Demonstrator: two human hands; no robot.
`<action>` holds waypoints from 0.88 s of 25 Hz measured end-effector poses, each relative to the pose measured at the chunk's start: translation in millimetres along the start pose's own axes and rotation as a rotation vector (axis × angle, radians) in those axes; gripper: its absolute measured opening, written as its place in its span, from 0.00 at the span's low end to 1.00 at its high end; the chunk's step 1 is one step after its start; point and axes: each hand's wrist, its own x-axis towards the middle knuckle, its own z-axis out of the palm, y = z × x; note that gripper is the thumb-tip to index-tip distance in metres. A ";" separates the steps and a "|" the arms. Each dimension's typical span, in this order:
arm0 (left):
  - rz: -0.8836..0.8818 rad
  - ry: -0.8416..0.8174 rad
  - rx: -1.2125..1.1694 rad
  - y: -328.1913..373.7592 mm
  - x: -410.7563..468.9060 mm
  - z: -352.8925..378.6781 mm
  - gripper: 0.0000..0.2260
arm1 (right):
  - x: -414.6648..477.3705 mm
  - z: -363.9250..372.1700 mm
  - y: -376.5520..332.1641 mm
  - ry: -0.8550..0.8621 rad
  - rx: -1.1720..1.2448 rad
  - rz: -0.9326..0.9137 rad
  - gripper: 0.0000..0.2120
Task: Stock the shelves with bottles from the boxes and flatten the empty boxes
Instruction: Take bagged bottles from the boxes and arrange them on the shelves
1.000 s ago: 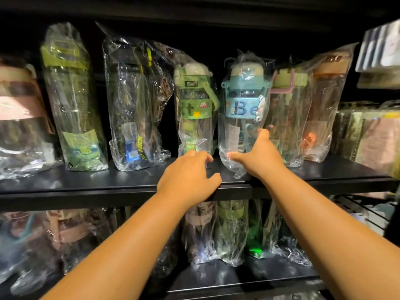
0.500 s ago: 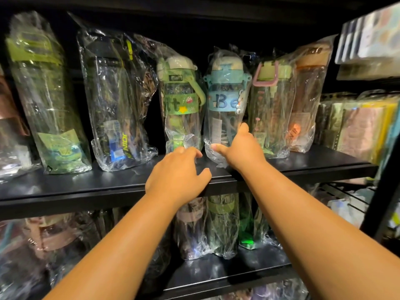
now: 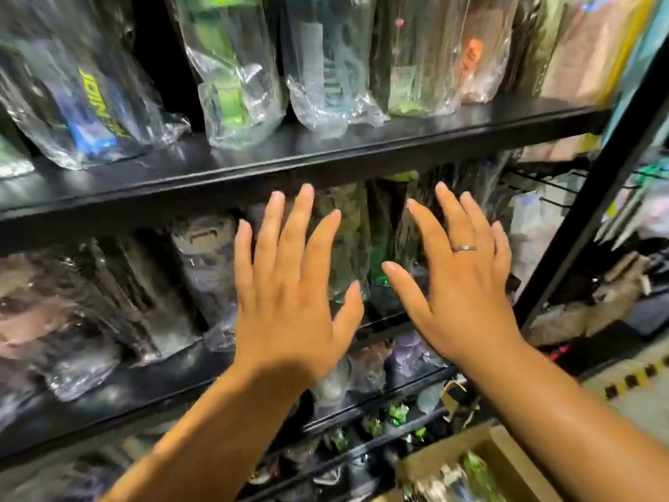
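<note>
My left hand (image 3: 289,284) and my right hand (image 3: 459,280) hang side by side in front of the second shelf, fingers spread, holding nothing; a ring sits on a right-hand finger. Above them runs the black top shelf (image 3: 325,157), where bagged bottles stand in a row: a dark one with a blue label (image 3: 90,103), a green one (image 3: 235,77), a light blue one (image 3: 329,70). More bagged bottles (image 3: 202,255) stand on the second shelf behind my hands. An open cardboard box (image 3: 445,461) holding wrapped bottles sits at the bottom right.
A black upright post (image 3: 593,226) bounds the shelving on the right. Beyond it lie wire racks and mixed goods (image 3: 615,284), with yellow-and-black floor tape (image 3: 633,378) below. Lower shelves (image 3: 362,422) carry several more wrapped bottles.
Both hands have left the top shelf's edge and the light blue bottle and dropped below it, fingers now spread. The view has tilted down, bringing the lower shelves and the box into sight.
</note>
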 end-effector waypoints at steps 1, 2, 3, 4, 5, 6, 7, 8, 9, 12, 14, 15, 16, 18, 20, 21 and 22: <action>0.006 -0.049 -0.040 5.7 -23.4 13.4 0.29 | -26.8 7.8 7.4 -0.045 -0.029 0.029 0.31; 0.007 -0.109 -0.084 11.2 -44.1 27.3 0.29 | -50.8 14.8 13.8 -0.101 -0.056 0.061 0.31; 0.001 -0.191 -0.118 16.3 -64.2 41.6 0.29 | -74.3 22.3 20.6 -0.169 -0.082 0.096 0.31; -0.003 -0.282 -0.131 21.7 -84.5 56.4 0.29 | -98.4 30.6 28.7 -0.246 -0.113 0.130 0.31; 0.002 -0.370 -0.136 27.9 -105.2 71.1 0.29 | -123.7 39.3 38.1 -0.326 -0.144 0.158 0.31; 0.002 -0.457 -0.151 34.6 -125.5 84.2 0.29 | -148.0 45.1 47.9 -0.399 -0.169 0.187 0.32; -0.005 -0.530 -0.173 41.0 -143.4 94.4 0.29 | -168.8 49.5 57.5 -0.457 -0.189 0.213 0.32; -0.011 -0.585 -0.192 48.1 -159.4 103.3 0.30 | -187.1 53.2 67.1 -0.507 -0.212 0.240 0.32; -0.013 -0.633 -0.208 57.3 -175.1 113.2 0.30 | -205.5 57.1 78.3 -0.557 -0.238 0.274 0.32; -0.055 -0.796 -0.247 85.2 -210.0 141.7 0.30 | -248.1 68.3 116.0 -0.682 -0.279 0.371 0.32; -0.052 -0.875 -0.246 102.8 -228.4 167.0 0.31 | -271.4 80.8 145.8 -0.747 -0.296 0.398 0.32; -0.051 -0.901 -0.242 112.2 -236.2 183.1 0.31 | -283.0 89.5 162.6 -0.780 -0.303 0.402 0.31; -0.058 -0.931 -0.239 120.1 -243.4 200.6 0.31 | -293.0 98.5 178.4 -0.801 -0.303 0.399 0.31; -0.102 -0.991 -0.223 137.8 -261.6 240.3 0.31 | -316.1 123.3 212.4 -0.863 -0.277 0.401 0.33; -0.186 -1.054 -0.221 159.4 -287.7 288.0 0.32 | -340.2 155.5 246.4 -0.962 -0.264 0.394 0.35; -0.237 -1.086 -0.227 169.2 -302.9 311.3 0.32 | -351.6 174.7 263.1 -1.004 -0.263 0.387 0.36; -0.271 -1.105 -0.227 179.2 -318.1 334.8 0.32 | -364.6 195.8 281.2 -1.047 -0.261 0.382 0.36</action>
